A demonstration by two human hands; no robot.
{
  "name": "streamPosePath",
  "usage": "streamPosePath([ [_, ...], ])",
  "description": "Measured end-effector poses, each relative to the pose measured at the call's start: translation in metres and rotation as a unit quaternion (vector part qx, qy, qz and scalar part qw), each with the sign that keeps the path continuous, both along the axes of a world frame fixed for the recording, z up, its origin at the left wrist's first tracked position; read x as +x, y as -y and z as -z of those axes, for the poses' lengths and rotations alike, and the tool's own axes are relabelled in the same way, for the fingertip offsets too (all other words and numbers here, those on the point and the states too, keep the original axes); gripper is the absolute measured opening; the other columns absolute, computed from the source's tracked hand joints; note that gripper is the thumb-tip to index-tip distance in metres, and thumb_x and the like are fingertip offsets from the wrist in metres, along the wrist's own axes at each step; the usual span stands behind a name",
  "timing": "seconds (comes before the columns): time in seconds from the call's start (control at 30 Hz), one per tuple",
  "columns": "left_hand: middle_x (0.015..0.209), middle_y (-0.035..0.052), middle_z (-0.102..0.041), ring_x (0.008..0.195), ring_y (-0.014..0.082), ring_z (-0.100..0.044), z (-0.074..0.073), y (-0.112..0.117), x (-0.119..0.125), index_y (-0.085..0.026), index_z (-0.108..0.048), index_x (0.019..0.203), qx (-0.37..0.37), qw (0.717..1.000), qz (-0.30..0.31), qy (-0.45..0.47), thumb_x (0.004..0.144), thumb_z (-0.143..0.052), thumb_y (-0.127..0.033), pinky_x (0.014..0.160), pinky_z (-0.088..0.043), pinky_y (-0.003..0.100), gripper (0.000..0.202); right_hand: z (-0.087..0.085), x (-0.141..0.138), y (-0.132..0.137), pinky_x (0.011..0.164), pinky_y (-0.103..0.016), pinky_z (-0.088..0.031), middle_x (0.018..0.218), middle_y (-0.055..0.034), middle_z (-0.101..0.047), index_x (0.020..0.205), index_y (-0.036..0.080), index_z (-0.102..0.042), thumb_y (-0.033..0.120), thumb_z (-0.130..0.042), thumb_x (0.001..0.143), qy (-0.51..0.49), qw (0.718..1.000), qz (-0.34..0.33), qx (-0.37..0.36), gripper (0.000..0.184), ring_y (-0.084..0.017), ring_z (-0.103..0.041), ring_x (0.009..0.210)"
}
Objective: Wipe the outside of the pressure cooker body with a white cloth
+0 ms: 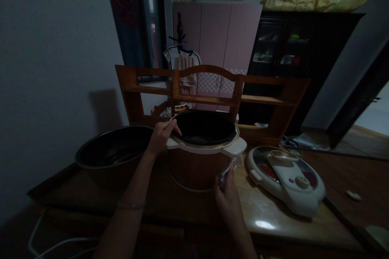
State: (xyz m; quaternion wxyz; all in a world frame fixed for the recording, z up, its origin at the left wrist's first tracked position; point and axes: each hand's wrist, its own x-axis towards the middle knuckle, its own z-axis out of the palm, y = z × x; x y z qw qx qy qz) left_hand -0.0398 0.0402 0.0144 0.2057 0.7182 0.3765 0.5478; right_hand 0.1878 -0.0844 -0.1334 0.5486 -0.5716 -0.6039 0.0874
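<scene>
An electric pressure cooker body [194,168] with a white collar and side handles stands on the table, its lid off. Its dark inner pot [203,127] is open at the top. My left hand [161,135] grips the cooker's rim at the left, fingers over the edge. Low at the cooker's right side, my right hand [226,194] is closed on a crumpled, light-coloured cloth [225,175], just under the right handle. The detached white lid [287,178], with a clear window and a knob, lies to the right of the cooker.
A large dark basin [114,147] sits left of the cooker. Behind it rises a wooden shelf frame [209,99] along the table's back edge. A white cable [60,245] hangs at the lower left. A small white object [353,195] lies farther right.
</scene>
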Motion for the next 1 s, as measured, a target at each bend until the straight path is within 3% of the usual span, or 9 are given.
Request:
streamPosePath([
  [0.13,0.062,0.0026,-0.064,0.062,0.015,-0.056,0.001,-0.001,-0.001,-0.017,-0.07,0.06,0.001,1.0,-0.003,-0.004,0.095,-0.043,-0.045,0.065,-0.041,0.029,0.053,-0.023,-0.009,0.007,0.122,-0.054,-0.018,0.165,-0.0114,-0.004,0.157,0.014,0.008,0.016,-0.046,0.089,-0.009,1.0,-0.01,-0.02,0.087,-0.029,-0.004,0.152],
  [0.23,0.062,0.0028,-0.064,0.062,0.0153,-0.056,0.002,-0.002,-0.001,-0.017,-0.07,0.06,0.001,1.0,-0.006,-0.008,0.095,-0.043,-0.046,0.065,-0.041,0.029,0.053,-0.026,-0.019,0.019,0.123,-0.054,-0.015,0.166,-0.0091,0.004,0.157,0.015,0.012,0.014,-0.045,0.09,-0.008,0.999,-0.03,-0.009,0.088,-0.028,-0.001,0.152],
  [0.43,0.064,0.0035,-0.065,0.063,0.016,-0.057,0.003,-0.003,0.0,-0.017,-0.071,0.059,0.007,1.0,-0.009,0.003,0.094,-0.044,-0.046,0.065,-0.042,0.029,0.052,0.002,-0.021,0.025,0.121,-0.058,-0.014,0.165,-0.0086,0.008,0.157,0.014,0.012,0.008,-0.039,0.087,0.016,0.999,-0.041,-0.004,0.086,-0.029,0.003,0.152],
  [0.57,0.063,0.0037,-0.065,0.063,0.0163,-0.057,0.002,-0.002,0.0,-0.018,-0.071,0.059,0.005,1.0,-0.006,0.005,0.093,-0.044,-0.045,0.064,-0.042,0.029,0.051,0.026,-0.014,0.023,0.121,-0.059,-0.013,0.165,-0.0085,0.008,0.157,0.016,0.012,0.009,-0.04,0.086,0.008,0.998,-0.041,-0.047,0.088,-0.029,0.003,0.151],
  [0.67,0.062,0.0035,-0.065,0.06,0.0157,-0.056,0.001,-0.001,0.001,-0.017,-0.071,0.06,0.001,1.0,-0.003,0.003,0.093,-0.044,-0.045,0.062,-0.042,0.029,0.052,0.035,-0.008,0.021,0.121,-0.059,-0.014,0.165,-0.009,0.006,0.157,0.018,0.013,0.012,-0.042,0.084,-0.006,0.996,-0.049,-0.077,0.092,-0.029,0.003,0.151],
  [0.87,0.065,0.0033,-0.066,0.065,0.0156,-0.058,0.001,-0.002,0.0,-0.017,-0.071,0.059,0.018,1.0,-0.002,-0.004,0.095,-0.043,-0.043,0.068,-0.043,0.03,0.052,0.025,-0.001,0.019,0.12,-0.057,-0.017,0.165,-0.0143,-0.007,0.157,0.014,0.007,0.018,-0.045,0.082,-0.049,0.989,-0.061,-0.125,0.092,-0.03,-0.009,0.151],
  [1.0,0.063,0.0027,-0.065,0.064,0.0159,-0.058,0.002,-0.002,-0.001,-0.018,-0.071,0.06,0.014,1.0,-0.003,-0.004,0.095,-0.043,-0.044,0.068,-0.042,0.031,0.052,0.012,-0.003,0.019,0.121,-0.055,-0.017,0.165,-0.0123,-0.008,0.158,0.016,0.008,0.021,-0.045,0.083,-0.069,0.99,-0.068,-0.106,0.092,-0.028,-0.012,0.151],
])
